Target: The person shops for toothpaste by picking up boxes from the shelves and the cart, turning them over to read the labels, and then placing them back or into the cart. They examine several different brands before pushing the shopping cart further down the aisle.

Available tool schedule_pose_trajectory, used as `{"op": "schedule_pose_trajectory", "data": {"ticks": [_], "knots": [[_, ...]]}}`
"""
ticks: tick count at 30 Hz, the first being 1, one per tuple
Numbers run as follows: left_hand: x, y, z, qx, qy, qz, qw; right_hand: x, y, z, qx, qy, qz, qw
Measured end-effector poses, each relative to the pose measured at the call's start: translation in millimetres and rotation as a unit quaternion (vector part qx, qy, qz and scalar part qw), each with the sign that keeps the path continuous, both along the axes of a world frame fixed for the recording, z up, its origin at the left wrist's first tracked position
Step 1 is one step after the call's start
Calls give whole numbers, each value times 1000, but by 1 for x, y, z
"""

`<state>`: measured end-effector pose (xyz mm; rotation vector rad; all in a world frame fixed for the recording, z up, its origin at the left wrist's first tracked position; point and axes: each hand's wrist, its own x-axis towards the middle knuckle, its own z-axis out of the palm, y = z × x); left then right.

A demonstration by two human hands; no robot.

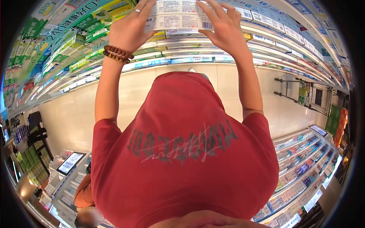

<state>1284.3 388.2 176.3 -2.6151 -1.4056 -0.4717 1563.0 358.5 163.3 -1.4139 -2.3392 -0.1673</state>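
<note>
At the top of the view, my left hand point(128, 30) and my right hand point(227, 32) hold white toothpaste boxes point(175, 21) between them at the shelf. Two boxes lie one against the other, their printed backs with small text and a barcode facing me. Fingers of both hands close on the two ends, thumbs on the near side. My left wrist wears two beaded bracelets point(116, 54), and there is a ring on that hand. The far side of the boxes is cut off by the frame edge.
Shelves of green toothpaste boxes point(95, 34) stand to the left, and white and blue boxes point(268, 21) to the right. A shopping cart point(308, 93) stands on the pale floor point(68, 114) at right. Behind me are display shelves point(300, 171) and a person in a brown sleeve point(84, 192).
</note>
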Motion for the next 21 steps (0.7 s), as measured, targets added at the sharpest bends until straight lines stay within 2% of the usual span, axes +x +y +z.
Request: {"op": "schedule_pose_trajectory", "data": {"ticks": [6, 9, 12, 13, 15, 16, 17, 19, 21], "knots": [[-14, 23, -10, -16, 1, -12, 1000, -4, 17, -1, -34, 28, 33, 998], [-15, 22, -5, -68, -6, 11, 998, -5, 21, 3, -50, 39, 54, 997], [-27, 18, 1, -33, -62, -93, 993, 3, 17, 1, -101, 83, 67, 989], [-28, 10, 9, -73, -81, -97, 989, 8, 13, -2, -122, 103, 70, 985], [-33, -4, 11, -98, -123, -127, 979, 15, -4, -6, -231, 301, 124, 917], [-36, -9, 6, -104, -154, -154, 971, 16, -12, -13, -284, 394, 151, 861], [-35, -14, -1, -174, -258, -162, 936, 16, -17, -24, -297, 416, 166, 843], [-34, -25, -23, -307, -452, -169, 821, 7, -32, -33, -314, 472, 151, 810], [-20, -38, -45, -326, -593, -134, 724, 4, -39, -42, -308, 503, 135, 796]]}}
